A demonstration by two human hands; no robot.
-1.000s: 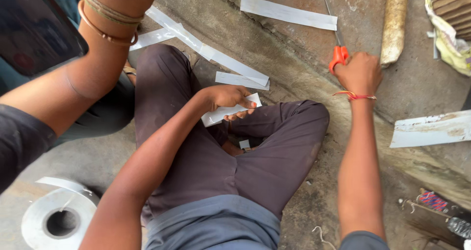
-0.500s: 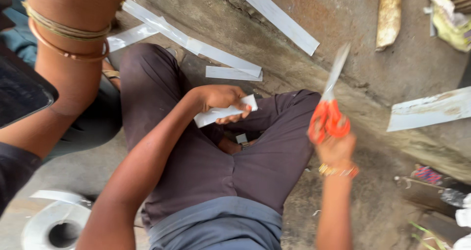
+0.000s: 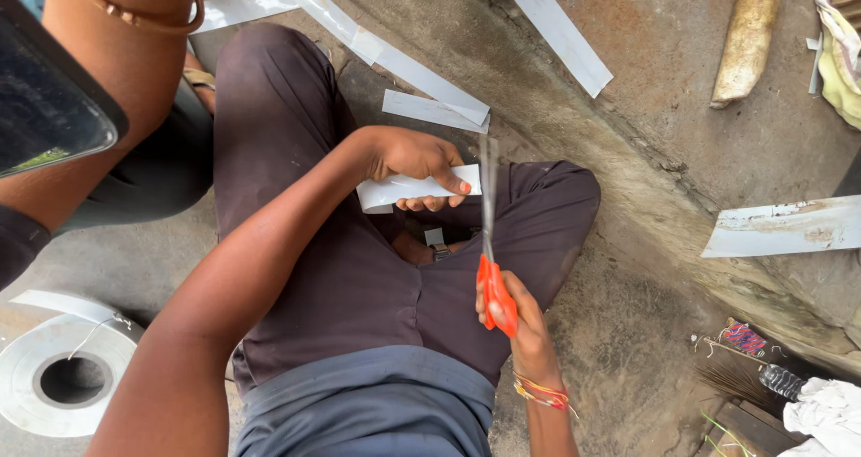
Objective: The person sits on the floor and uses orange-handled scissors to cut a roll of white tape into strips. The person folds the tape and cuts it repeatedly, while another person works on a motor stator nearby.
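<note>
Now, notes at this moment:

Change: right hand is no longer reaching out to the ledge as a second ago; it is now sitting close over the lap with the scissors, which half a second ago were being carried higher and tilted off to the right.
Meaning: scissors and strip are being brought together; the blades are meeting the strip's right end, so a cut is looking ready, though none is showing yet.
Left hand: closing on the strip, thumb on top and fingers curling under its lower edge; holding it above the thigh, roughly where it was before.
Right hand: wrapping the orange handles, fingers through the loops; clamped on the scissors.
Blades: blurred, so open or closed cannot be told.
Scissors axis: running nearly straight up the frame, tips pointing away from the person toward the ledge, handles toward the body.
Strip axis: lying left to right across the lap, tilting slightly, crossing the blades at close to a right angle; free end pointing right.
Other person: an arm with bangles is hanging at upper left, a dark phone beside it, well apart from the work.
Nearby: cut strips lying on the floor beyond the knee; metal roll sitting at lower left.
</note>
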